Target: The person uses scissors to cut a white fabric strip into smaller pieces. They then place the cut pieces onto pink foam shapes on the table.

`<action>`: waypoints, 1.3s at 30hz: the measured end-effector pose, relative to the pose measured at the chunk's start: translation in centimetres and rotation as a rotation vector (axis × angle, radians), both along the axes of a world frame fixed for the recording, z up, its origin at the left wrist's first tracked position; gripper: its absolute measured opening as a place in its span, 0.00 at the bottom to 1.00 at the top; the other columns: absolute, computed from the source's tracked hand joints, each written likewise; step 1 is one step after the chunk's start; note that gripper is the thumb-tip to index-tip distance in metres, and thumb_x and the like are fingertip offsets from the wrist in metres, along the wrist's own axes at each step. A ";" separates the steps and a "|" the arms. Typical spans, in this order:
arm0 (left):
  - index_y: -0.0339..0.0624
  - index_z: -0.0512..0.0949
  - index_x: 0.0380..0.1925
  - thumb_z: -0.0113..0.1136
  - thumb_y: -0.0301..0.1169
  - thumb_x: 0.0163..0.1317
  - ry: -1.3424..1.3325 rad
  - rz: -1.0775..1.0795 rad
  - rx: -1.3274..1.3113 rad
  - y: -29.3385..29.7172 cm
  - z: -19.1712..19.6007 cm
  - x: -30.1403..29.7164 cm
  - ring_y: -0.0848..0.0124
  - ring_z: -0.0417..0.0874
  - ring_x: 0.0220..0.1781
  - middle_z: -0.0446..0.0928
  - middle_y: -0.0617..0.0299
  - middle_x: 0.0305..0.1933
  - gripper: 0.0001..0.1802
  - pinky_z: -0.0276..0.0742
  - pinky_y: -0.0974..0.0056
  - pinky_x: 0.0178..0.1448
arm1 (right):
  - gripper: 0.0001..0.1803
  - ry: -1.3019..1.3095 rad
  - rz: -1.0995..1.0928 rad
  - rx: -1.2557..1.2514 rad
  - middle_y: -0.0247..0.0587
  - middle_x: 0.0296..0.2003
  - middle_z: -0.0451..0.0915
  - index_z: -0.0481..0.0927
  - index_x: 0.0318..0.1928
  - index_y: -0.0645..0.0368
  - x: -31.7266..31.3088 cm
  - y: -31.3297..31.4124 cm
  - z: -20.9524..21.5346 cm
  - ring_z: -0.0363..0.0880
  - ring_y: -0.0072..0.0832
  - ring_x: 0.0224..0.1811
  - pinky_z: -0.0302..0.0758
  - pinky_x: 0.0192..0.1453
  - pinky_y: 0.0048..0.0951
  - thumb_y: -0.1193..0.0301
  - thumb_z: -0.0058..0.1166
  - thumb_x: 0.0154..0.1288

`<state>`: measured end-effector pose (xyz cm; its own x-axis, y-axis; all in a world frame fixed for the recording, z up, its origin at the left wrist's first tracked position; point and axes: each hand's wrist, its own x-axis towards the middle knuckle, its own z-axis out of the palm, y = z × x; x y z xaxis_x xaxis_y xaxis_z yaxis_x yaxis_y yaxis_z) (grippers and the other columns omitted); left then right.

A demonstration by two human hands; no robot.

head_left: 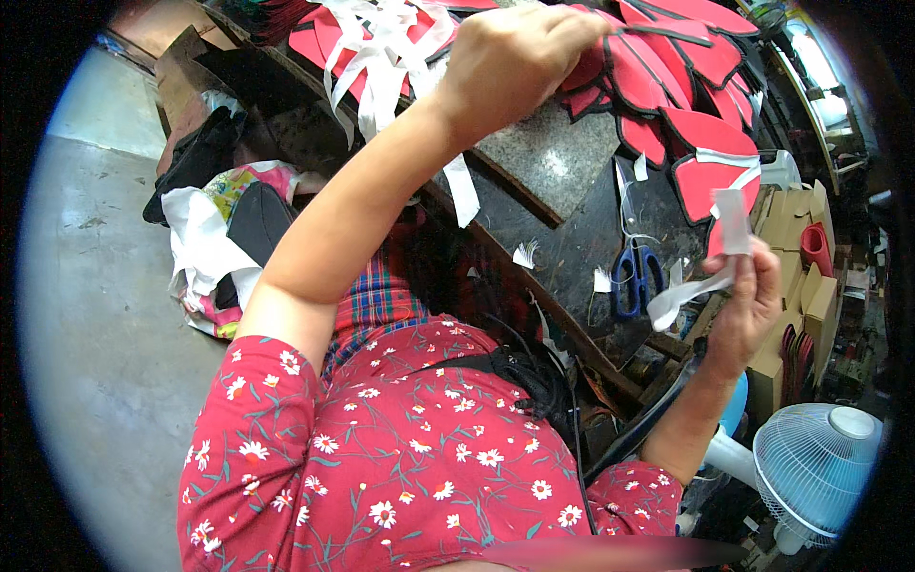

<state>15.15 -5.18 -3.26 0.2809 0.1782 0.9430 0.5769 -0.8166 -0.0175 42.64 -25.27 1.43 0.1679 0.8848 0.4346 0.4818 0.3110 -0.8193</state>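
My left hand (519,62) reaches across the worktable to a pile of red pieces with black edging (648,76). Its fingers are pinched together at the pile's edge; what they hold, if anything, I cannot make out. On the right, my right hand (748,300) is raised with a white fabric strip (732,224) between thumb and fingers. One end of the strip stands up above the fingers, and another part hangs off to the left. Blue-handled scissors (637,276) lie on the dark tabletop between my hands, blades pointing away from me.
More white strips (381,57) drape over red pieces at the far left of the table. White scraps (524,254) lie near its front edge. A blue-and-white fan (820,467) stands at the lower right, below cardboard boxes (786,238). Cloth and a bag (214,243) sit at left.
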 end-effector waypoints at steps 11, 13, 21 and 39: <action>0.43 0.80 0.46 0.68 0.32 0.52 0.521 -0.225 -0.558 -12.3 -2.8 -7.7 0.60 0.80 0.58 0.81 0.57 0.52 0.19 0.69 0.47 0.71 | 0.10 0.059 0.100 -0.418 0.23 0.23 0.71 0.82 0.41 0.62 -2.0 4.7 -1.8 0.63 0.09 0.20 0.55 0.22 0.15 0.67 0.56 0.73; 0.42 0.80 0.48 0.71 0.33 0.51 0.426 -0.258 -0.640 -12.5 -2.6 -6.9 0.58 0.79 0.59 0.80 0.55 0.53 0.23 0.71 0.49 0.69 | 0.11 0.146 0.174 -0.495 0.22 0.23 0.70 0.80 0.37 0.61 -3.3 5.9 -2.9 0.62 0.08 0.20 0.54 0.21 0.15 0.66 0.55 0.74; 0.44 0.75 0.62 0.70 0.35 0.60 -0.234 -0.508 -0.878 -11.5 -2.8 -1.1 0.66 0.79 0.53 0.77 0.55 0.55 0.29 0.76 0.63 0.56 | 0.12 0.271 0.376 -0.601 0.21 0.23 0.69 0.80 0.39 0.60 -6.1 6.3 -2.9 0.60 0.08 0.20 0.55 0.22 0.15 0.63 0.53 0.75; 0.44 0.83 0.32 0.68 0.26 0.46 0.055 -0.209 -0.084 -11.9 -3.9 -4.2 0.65 0.84 0.34 0.82 0.61 0.40 0.11 0.82 0.65 0.35 | 0.10 -0.667 0.312 0.381 0.41 0.34 0.81 0.83 0.37 0.60 -6.5 5.5 -3.0 0.83 0.34 0.35 0.80 0.36 0.29 0.82 0.66 0.52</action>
<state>10.99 -17.06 -7.12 0.3704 0.1883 0.9096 0.3949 -0.9183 0.0293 36.11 -19.73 -1.53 -0.4600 0.6199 0.6357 0.6748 0.7094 -0.2035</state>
